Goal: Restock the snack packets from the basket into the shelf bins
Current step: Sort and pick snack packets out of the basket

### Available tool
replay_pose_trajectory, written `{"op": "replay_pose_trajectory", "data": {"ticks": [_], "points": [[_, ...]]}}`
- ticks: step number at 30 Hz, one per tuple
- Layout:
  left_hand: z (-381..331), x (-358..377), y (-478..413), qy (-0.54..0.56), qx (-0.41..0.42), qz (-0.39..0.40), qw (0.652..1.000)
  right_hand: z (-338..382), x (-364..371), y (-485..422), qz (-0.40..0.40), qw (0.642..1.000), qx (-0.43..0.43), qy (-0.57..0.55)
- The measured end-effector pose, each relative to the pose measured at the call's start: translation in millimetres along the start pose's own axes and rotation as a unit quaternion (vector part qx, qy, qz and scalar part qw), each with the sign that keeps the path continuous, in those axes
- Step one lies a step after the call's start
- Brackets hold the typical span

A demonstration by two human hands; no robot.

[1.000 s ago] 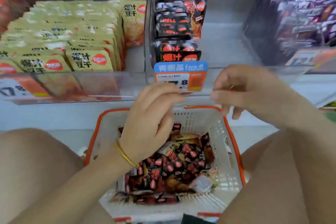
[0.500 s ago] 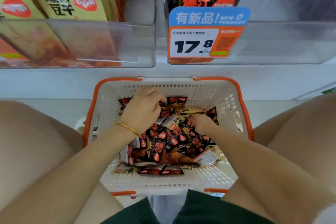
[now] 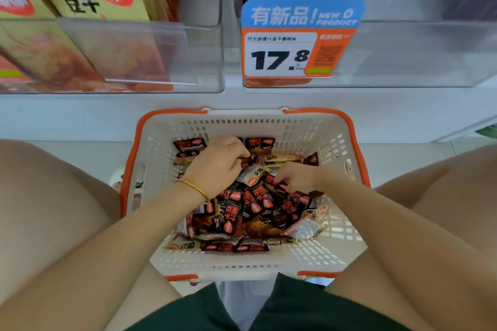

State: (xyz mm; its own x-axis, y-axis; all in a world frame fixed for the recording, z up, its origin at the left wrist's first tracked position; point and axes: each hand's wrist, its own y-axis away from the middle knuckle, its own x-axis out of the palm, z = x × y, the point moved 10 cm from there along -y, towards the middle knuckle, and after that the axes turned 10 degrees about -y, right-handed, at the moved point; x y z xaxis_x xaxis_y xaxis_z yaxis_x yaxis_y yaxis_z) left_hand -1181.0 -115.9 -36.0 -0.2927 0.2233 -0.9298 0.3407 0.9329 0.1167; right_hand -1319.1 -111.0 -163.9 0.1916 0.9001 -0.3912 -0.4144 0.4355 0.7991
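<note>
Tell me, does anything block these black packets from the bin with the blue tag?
Nothing separates the left hand and right hand from the black packets in the basket. Toward the bin, only its clear front wall with the price tag intervenes; packets must go over it.

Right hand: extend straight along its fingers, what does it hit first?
The right hand would likely meet the pale packet just ahead of its fingertips; they may already touch, depth unclear.

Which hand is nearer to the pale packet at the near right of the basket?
Right. The right hand is just beyond the pale packet; the left hand is farther off, beyond it and to the left.
</note>
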Motion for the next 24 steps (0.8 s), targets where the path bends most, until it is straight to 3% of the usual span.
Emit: {"op": "replay_pose_trajectory", "data": {"ticks": [5, 8, 12, 16, 21, 24], "points": [[-19, 14, 2, 0.033, -0.008, 0.093, 0.995, 66, -30, 75, 0.017, 0.990, -0.132, 0.050], [-33, 13, 4, 0.094, -0.017, 0.123, 0.988, 86, -47, 121, 0.014, 0.982, -0.190, 0.000], [-50, -26, 1, 0.135, -0.018, 0.058, 0.989, 87, -73, 170, -0.045, 0.956, -0.249, -0.148], [-72, -82, 2, 0.246, -0.001, -0.026, 0.969, 75, -110, 220, -0.192, 0.883, -0.266, -0.335], [-112, -167, 2, 0.320, 0.043, -0.105, 0.941, 107, -119, 260, -0.199, 0.881, -0.308, -0.298], [-127, -215, -8, 0.303, 0.074, -0.160, 0.937, 118, -158, 282, -0.239, 0.829, -0.351, -0.363]]}}
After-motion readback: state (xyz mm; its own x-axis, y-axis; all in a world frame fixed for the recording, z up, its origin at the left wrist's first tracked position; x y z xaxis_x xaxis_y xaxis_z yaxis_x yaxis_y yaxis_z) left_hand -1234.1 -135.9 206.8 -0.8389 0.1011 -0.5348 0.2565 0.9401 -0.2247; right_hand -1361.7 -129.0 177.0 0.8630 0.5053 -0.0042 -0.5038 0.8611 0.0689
